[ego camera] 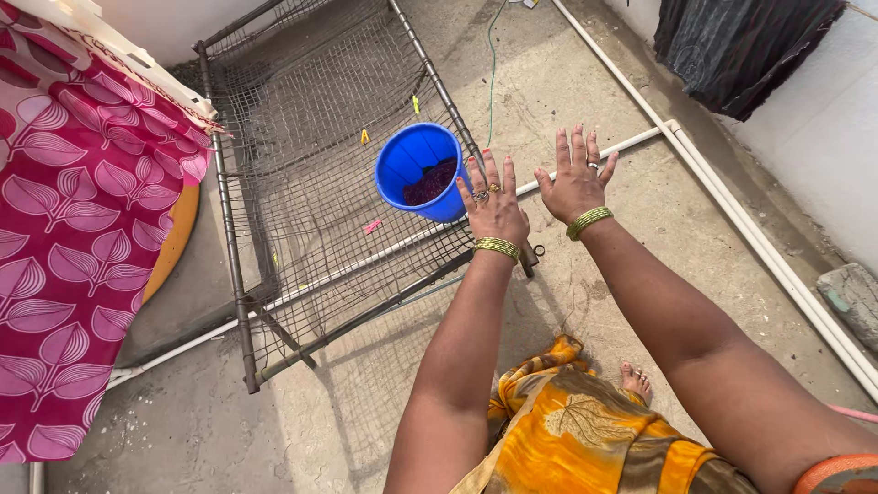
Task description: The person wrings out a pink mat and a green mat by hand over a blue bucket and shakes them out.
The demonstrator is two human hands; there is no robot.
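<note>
Both hands reach out empty, fingers spread wide: left hand (494,209) just beside the blue bucket (422,171) on the wire cot frame (302,183), right hand (576,178) nearby.

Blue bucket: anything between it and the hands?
Nothing visible. The blue bucket sits on the wire cot; the left hand is open by its rim, the right hand open farther right.

Bright, sharp daylight from above casts soft shadows on the concrete floor (585,82); edges bend slightly.
</note>
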